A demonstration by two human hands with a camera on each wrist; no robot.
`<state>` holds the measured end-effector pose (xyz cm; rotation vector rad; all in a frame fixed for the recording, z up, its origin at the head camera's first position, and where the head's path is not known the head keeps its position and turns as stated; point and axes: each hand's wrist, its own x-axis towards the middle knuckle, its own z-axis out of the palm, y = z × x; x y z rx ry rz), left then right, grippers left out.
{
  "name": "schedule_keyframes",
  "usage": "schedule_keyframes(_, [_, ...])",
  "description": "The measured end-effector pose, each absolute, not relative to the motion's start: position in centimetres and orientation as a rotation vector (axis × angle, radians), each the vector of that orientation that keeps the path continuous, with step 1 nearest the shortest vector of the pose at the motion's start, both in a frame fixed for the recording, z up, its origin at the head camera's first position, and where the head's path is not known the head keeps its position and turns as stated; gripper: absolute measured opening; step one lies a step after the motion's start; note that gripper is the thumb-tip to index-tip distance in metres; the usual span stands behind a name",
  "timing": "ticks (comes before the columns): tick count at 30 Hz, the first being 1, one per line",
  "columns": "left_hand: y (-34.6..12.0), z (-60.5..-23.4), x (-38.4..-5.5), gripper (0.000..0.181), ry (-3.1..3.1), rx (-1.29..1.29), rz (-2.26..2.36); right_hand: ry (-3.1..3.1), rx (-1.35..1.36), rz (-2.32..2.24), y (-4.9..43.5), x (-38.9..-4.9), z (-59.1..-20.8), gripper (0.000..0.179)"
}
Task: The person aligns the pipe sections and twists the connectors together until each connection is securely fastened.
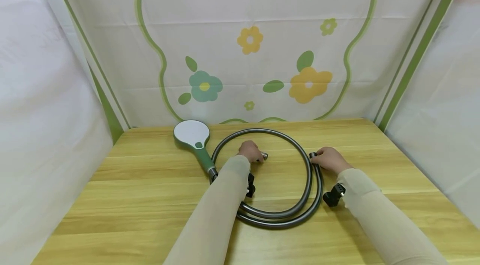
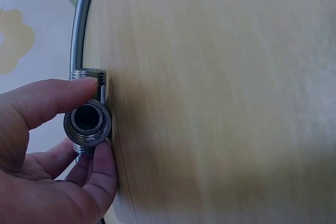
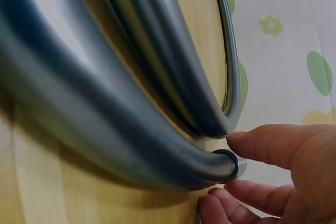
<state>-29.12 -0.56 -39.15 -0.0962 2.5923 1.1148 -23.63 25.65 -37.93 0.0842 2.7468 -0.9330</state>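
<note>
My left hand [image 1: 249, 151] pinches a small metal threaded tee fitting [image 2: 87, 121] between thumb and fingers. Threads show at its top and bottom in the left wrist view, and a round opening faces that camera. To the right, my right hand [image 1: 331, 160] has thumb and fingertips at the metal end [image 3: 240, 165] of a grey shower hose [image 1: 296, 211], pinching it. The hose lies coiled in loops on the table. Its other end joins the green handle of a shower head [image 1: 192, 132], which lies face up at the left, its white face showing.
The wooden table [image 1: 123, 198] carries all of this. A white cloth with printed flowers [image 1: 225, 2] hangs behind its back edge, and pale cloth walls [image 1: 48, 102] stand at both sides. A small black camera [image 1: 333, 195] sits on each wrist.
</note>
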Motion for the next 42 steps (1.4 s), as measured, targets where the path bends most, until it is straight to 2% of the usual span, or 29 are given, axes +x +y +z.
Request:
schedule_keyframes(12, [-0.6,-39.1,-28.9,0.043,2.58,-0.08,1.138,2.765,0.105,-0.912,25.4,-23.3,-37.7,0.047])
schedule_keyframes(18, [-0.6,-39.3,-28.9,0.041,2.555,-0.074,1.195,2.758,0.119,-0.939,25.6,-23.8,-38.5,0.021])
schedule_keyframes(31, [-0.8,-39.3,-28.8,0.036,2.58,-0.045,1.235,2.74,0.127,-0.958,25.5,-23.8,-38.4,0.019])
schedule_keyframes(38, [-0.9,-39.6,-29.3,0.04,2.502,-0.032,1.383,2.744,0.118,-0.982,25.5,-24.0,-38.7,0.034])
schedule_keyframes(42, [-1.1,-39.4,-29.4,0.044,2.454,-0.006,1.448,2.756,0.121,-0.961,25.6,-23.9,-38.8,0.023])
